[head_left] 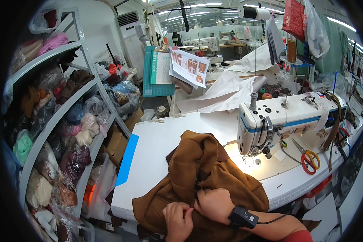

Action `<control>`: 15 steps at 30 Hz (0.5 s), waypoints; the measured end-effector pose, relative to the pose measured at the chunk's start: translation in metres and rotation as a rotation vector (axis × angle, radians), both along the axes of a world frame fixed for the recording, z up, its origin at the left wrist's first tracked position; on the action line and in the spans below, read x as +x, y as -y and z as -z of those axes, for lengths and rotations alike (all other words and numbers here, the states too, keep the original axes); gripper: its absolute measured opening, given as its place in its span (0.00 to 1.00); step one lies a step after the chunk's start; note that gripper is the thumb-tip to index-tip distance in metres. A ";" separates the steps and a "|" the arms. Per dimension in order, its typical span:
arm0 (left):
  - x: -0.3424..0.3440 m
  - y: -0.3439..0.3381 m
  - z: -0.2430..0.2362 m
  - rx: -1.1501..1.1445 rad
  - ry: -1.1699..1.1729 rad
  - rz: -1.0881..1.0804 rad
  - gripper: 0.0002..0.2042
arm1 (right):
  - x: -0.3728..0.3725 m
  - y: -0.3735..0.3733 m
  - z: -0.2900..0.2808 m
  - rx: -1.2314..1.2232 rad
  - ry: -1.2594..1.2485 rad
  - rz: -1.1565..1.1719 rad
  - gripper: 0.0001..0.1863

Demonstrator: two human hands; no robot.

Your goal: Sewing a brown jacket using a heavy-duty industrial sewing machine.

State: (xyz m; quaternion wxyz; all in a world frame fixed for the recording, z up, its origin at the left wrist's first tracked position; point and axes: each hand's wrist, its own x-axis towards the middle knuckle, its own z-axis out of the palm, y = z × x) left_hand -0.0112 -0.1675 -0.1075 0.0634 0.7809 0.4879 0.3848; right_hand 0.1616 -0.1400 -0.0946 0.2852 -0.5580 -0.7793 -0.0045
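Brown, suede-like cloth, its fold running toward the far edge of the white counter, is pinched by fingers of the left hand and, nearer that fold, the right hand.

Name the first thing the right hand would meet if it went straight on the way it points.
The brown fabric, most likely: the right hand appears to touch it, and its folds lie ahead, leftward and slightly up the picture. Depth is hard to judge from this one view.
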 end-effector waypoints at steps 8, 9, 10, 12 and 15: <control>0.013 0.018 -0.010 -0.141 0.413 0.058 0.13 | 0.019 0.012 -0.022 0.128 -0.144 0.018 0.10; 0.017 0.019 -0.017 -0.105 0.361 0.016 0.12 | 0.021 0.011 -0.023 0.184 -0.089 -0.032 0.09; 0.019 0.018 -0.021 -0.069 0.309 -0.026 0.11 | 0.023 0.012 -0.024 0.241 -0.033 -0.081 0.08; 0.014 0.014 -0.015 -0.078 0.242 -0.020 0.11 | 0.029 0.015 -0.039 0.286 0.033 -0.137 0.07; 0.010 0.012 -0.008 -0.033 0.212 0.070 0.13 | 0.035 0.018 -0.056 0.399 0.065 -0.237 0.08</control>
